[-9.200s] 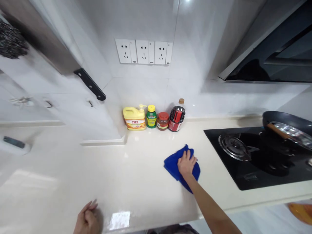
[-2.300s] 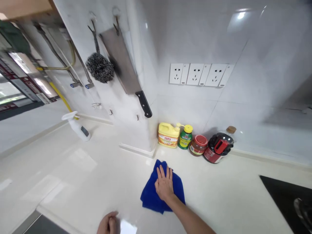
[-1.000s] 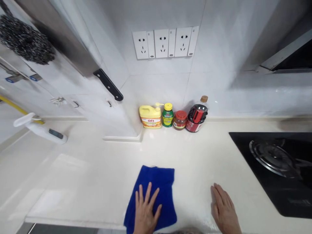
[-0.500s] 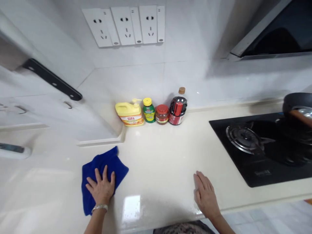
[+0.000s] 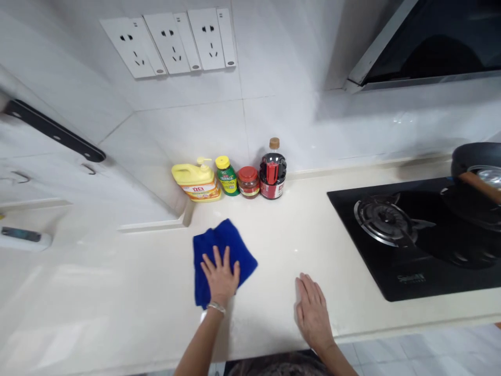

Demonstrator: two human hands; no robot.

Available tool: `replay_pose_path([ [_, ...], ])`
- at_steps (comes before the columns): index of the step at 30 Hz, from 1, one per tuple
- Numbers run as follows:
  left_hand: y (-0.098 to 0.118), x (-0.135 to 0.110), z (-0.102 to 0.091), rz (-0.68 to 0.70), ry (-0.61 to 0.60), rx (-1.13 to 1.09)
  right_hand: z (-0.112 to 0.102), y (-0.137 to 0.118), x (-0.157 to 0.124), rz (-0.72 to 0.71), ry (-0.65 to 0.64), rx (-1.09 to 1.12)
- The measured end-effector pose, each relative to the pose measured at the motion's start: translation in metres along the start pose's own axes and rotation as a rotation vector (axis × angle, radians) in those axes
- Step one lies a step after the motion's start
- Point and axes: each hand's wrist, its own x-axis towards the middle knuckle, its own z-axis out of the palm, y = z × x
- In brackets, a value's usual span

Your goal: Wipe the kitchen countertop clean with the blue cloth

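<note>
A blue cloth [image 5: 219, 248] lies spread on the cream countertop [image 5: 117, 292], a little in front of a row of bottles. My left hand [image 5: 220, 275] presses flat on the cloth's near part, fingers stretched out and apart. A bracelet sits on that wrist. My right hand [image 5: 312, 311] rests palm down on the bare counter to the right of the cloth, fingers extended, holding nothing.
Against the back wall stand a yellow pump bottle [image 5: 195, 180], a green bottle [image 5: 226, 176], a red-lidded jar [image 5: 249, 181] and a dark bottle [image 5: 272, 169]. A black gas hob [image 5: 410, 245] with a pan [image 5: 475, 162] lies right. A knife handle [image 5: 55, 137] hangs at left.
My left hand has slid the blue cloth to the right and slightly away from me, toward the bottles. My right hand has stayed flat on the counter.
</note>
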Motion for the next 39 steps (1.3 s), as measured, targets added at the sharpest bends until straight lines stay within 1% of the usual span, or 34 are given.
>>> replay_pose_path([
  [3,0.048,-0.041,-0.001,0.139,-0.028,-0.088,0.001,0.003,-0.003,-0.006,-0.001,0.015],
  [5,0.07,-0.069,-0.005,0.243,-0.075,-0.161,0.004,0.005,-0.006,-0.021,-0.012,0.014],
  [7,0.078,-0.092,-0.011,0.384,-0.158,-0.229,0.008,0.008,-0.01,-0.036,-0.02,0.008],
  [8,0.075,-0.1,-0.014,0.457,-0.199,-0.259,0.01,0.01,-0.012,-0.04,-0.013,0.002],
  [10,0.058,-0.112,-0.021,0.588,-0.269,-0.307,0.015,0.013,-0.015,-0.049,0.015,-0.01],
  [12,0.028,-0.118,-0.028,0.674,-0.317,-0.338,0.018,0.014,-0.016,-0.057,0.023,-0.014],
  [15,-0.03,-0.119,-0.037,0.754,-0.35,-0.344,0.018,0.014,-0.017,-0.054,-0.009,-0.007],
  [18,-0.092,-0.112,-0.044,0.81,-0.305,-0.302,0.017,0.014,-0.017,-0.032,-0.014,-0.012],
  [21,-0.158,-0.098,-0.052,0.823,-0.209,-0.23,0.017,0.016,-0.018,-0.015,-0.011,-0.046],
  [23,-0.206,-0.085,-0.055,0.784,-0.14,-0.172,0.021,0.016,-0.022,0.004,0.0,-0.084],
  [25,-0.26,-0.071,-0.055,0.721,-0.078,-0.129,0.026,0.01,-0.028,0.064,0.039,-0.121],
  [29,-0.371,-0.046,-0.047,0.575,-0.02,-0.117,0.041,-0.019,-0.037,0.299,0.126,-0.176],
  [30,-0.396,-0.042,-0.047,0.517,-0.001,-0.126,0.044,-0.028,-0.037,0.364,0.138,-0.188],
  [31,-0.417,-0.039,-0.048,0.428,0.017,-0.127,0.045,-0.036,-0.037,0.423,0.148,-0.199],
  [32,-0.433,-0.038,-0.051,0.342,0.003,-0.117,0.046,-0.043,-0.035,0.47,0.159,-0.206],
  [33,-0.445,-0.038,-0.055,0.25,0.0,-0.106,0.045,-0.049,-0.034,0.503,0.168,-0.21],
  [34,-0.451,-0.04,-0.061,0.165,-0.004,-0.092,0.044,-0.053,-0.032,0.524,0.175,-0.21],
  [35,-0.452,-0.043,-0.067,0.097,-0.003,-0.077,0.042,-0.056,-0.03,0.535,0.178,-0.209],
  [37,-0.439,-0.051,-0.077,0.01,0.014,-0.049,0.037,-0.059,-0.028,0.541,0.179,-0.207],
  [39,-0.414,-0.06,-0.081,-0.03,0.027,-0.02,0.033,-0.059,-0.027,0.542,0.185,-0.209],
])
